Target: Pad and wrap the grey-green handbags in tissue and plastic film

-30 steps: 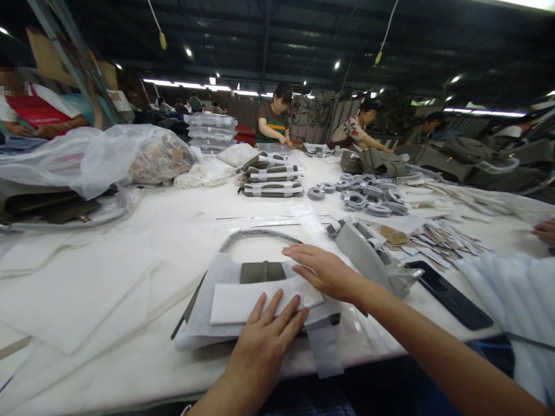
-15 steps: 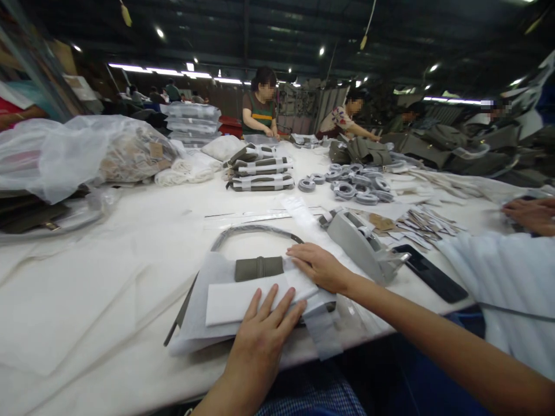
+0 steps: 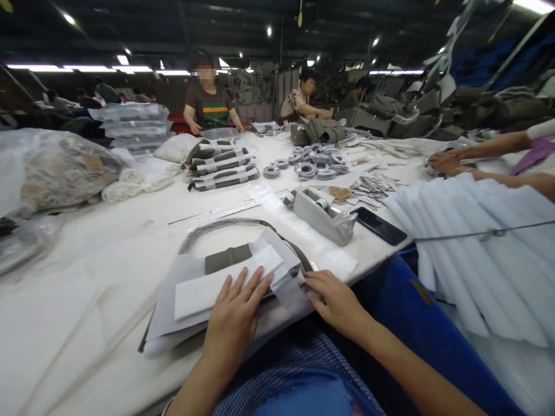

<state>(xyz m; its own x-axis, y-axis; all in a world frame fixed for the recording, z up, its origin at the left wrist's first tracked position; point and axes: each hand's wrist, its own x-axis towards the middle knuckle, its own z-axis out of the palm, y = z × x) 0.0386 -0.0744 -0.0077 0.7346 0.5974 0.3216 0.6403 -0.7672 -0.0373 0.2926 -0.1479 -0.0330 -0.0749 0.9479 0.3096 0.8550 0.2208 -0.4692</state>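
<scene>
An olive-grey bag (image 3: 228, 259) lies flat before me, partly covered with white tissue paper (image 3: 167, 312). Its looped handle (image 3: 212, 229), covered in clear wrap, curves across the far side. Across the bag's front rests a folded white foam strip (image 3: 195, 295). My left hand (image 3: 236, 309) presses on the strip with its fingers spread. At the bag's right edge is my right hand (image 3: 336, 300), fingers stretched out and thumb apart, its tips touching the edge beside a loose flap of tissue. What lies under its fingertips is partly hidden.
A grey tape dispenser (image 3: 321, 216) stands beyond the bag, near a black phone (image 3: 381, 225). White foam sheets (image 3: 472, 248) hang at right. Wrapped grey rolls (image 3: 306, 169) and stacked strapped bundles (image 3: 225, 176) lie farther back. A co-worker's hands (image 3: 448, 162) work at right.
My right hand has moved from the foam strip's far right end to the bag's near right edge. My left hand stays on the strip. The view has turned right.
</scene>
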